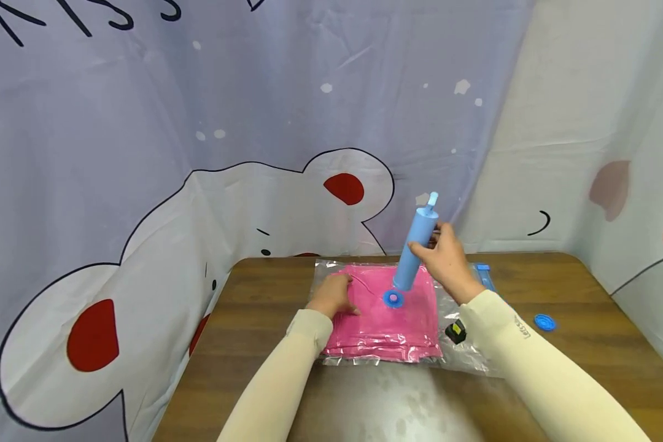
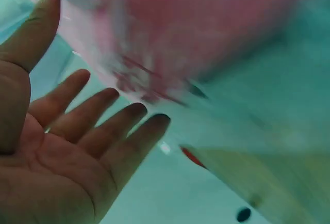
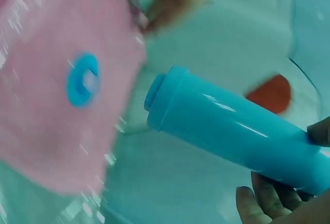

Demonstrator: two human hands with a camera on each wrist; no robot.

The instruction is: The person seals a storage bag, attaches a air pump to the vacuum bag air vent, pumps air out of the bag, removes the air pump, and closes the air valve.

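Observation:
A blue hand pump (image 1: 417,245) is gripped by my right hand (image 1: 449,264) around its upper barrel. It tilts over the clear vacuum bag (image 1: 464,362), whose contents are a flat pink item (image 1: 383,331). The lower end of the pump (image 3: 232,121) is apart from the bag's round blue valve (image 1: 393,299). My left hand (image 1: 333,296) is at the bag's left side. In the left wrist view the left hand (image 2: 77,152) has its fingers spread and straight, with the thumb near the pink side.
A round blue valve cap (image 1: 544,322) lies on the wooden table (image 1: 585,294) to the right. Beside the bag's right edge is a blue strip-like piece (image 1: 484,276). A small black-and-yellow object (image 1: 455,331) sits near the right sleeve. A printed curtain (image 1: 254,202) hangs behind the table.

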